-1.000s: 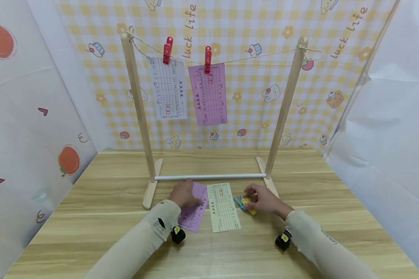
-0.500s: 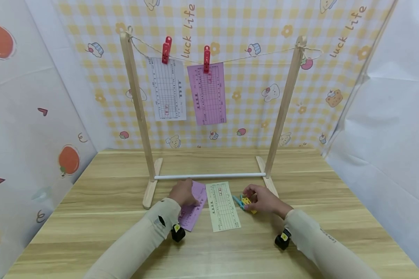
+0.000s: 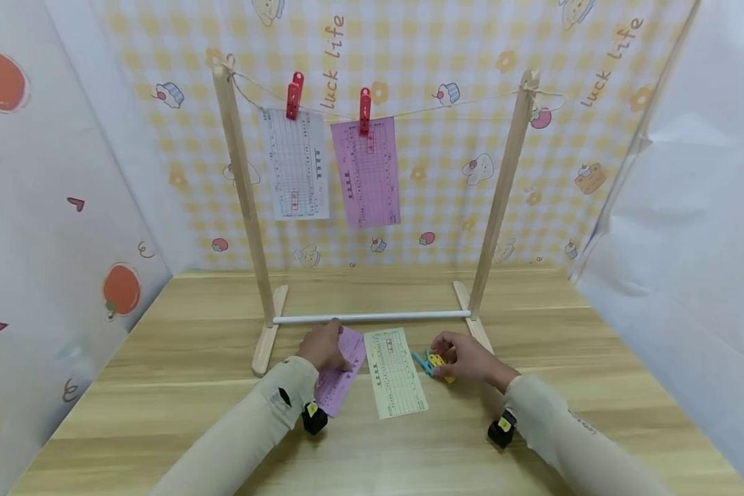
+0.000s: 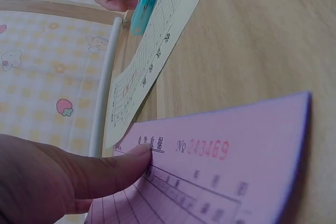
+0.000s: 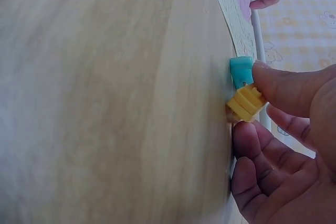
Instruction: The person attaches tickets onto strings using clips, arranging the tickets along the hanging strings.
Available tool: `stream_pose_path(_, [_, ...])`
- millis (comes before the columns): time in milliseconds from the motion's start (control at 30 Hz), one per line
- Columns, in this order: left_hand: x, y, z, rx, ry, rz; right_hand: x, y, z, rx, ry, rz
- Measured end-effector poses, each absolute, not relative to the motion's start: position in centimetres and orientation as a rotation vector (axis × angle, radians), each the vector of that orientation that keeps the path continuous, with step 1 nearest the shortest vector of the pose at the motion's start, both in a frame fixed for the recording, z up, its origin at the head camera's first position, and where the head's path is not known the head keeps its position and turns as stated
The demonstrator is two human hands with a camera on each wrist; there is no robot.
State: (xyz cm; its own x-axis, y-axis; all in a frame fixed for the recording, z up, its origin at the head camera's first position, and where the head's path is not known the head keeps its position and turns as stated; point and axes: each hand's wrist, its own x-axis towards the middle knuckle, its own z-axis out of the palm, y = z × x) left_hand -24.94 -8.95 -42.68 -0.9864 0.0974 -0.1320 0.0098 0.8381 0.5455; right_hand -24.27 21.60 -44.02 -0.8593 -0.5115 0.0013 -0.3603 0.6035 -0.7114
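Note:
My left hand (image 3: 324,346) holds a pink receipt slip (image 3: 337,389) lying on the table, its thumb flat across the printed face in the left wrist view. The slip's near edge is slightly raised there, and the other fingers are mostly hidden. Between thumb and fingertips, my right hand (image 3: 468,357) pinches a yellow clothespin (image 5: 247,103) low at the tabletop. A teal clothespin (image 5: 241,69) lies right beside it, close to the thumb tip. Between the two hands a pale green receipt slip (image 3: 397,379) lies flat.
Behind the hands stands a wooden frame (image 3: 499,200) with a white crossbar (image 3: 372,317) and a string (image 3: 446,105) tied between its posts. Red clothespins (image 3: 364,111) hold a white slip (image 3: 295,169) and another pink slip (image 3: 366,176) on the string.
The head view has tilted a little, so the frame and hanging slips sit slightly lower. Both hands stay nearly in place; the left thumb has drawn in slightly over the pink slip.

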Motion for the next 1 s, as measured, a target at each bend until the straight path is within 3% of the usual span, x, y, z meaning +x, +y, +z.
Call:
stream_pose_path(300, [-25.3, -9.2, -42.6, 0.187, 2.886, 0.896, -24.2, 21.8, -44.0, -0.702, 2.670, -1.090])
stream_pose_path(1000, [-25.2, -9.7, -41.1, 0.142, 2.821, 0.944, -24.2, 21.7, -43.2, -0.678, 2.616, -1.141])
